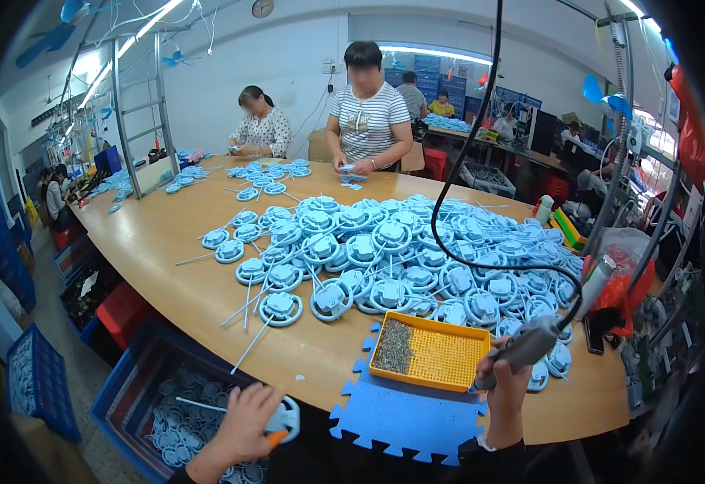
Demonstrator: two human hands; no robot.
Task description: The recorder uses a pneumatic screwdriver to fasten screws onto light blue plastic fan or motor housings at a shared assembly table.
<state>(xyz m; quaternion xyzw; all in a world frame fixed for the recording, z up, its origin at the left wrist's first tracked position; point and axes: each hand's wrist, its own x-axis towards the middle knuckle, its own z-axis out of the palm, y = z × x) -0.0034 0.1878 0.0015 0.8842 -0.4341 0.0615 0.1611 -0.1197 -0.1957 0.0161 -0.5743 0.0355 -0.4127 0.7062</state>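
My left hand (pixel 243 427) is closed on a light-blue ring-shaped plastic part (pixel 289 419), held at the table's front edge above a blue crate (pixel 118 395). A thin pale stem sticks out to the left of that hand, and something orange covers its thumb tip. My right hand (pixel 504 379) is wrapped round a grey electric screwdriver (pixel 521 351) with a black cord. The screwdriver's tip is hidden by the hand, beside a yellow tray (pixel 449 351). Small metal screws (pixel 393 347) lie in the tray's left end. Under the tray spreads a blue foam mat (pixel 409 415).
A large heap of similar light-blue parts (pixel 388 242) covers the table's middle. The screwdriver's cord (pixel 441 194) hangs across it. More parts fill the blue crate below. Two people work across the table (pixel 151 234); a metal ladder frame (pixel 139 121) stands at the left.
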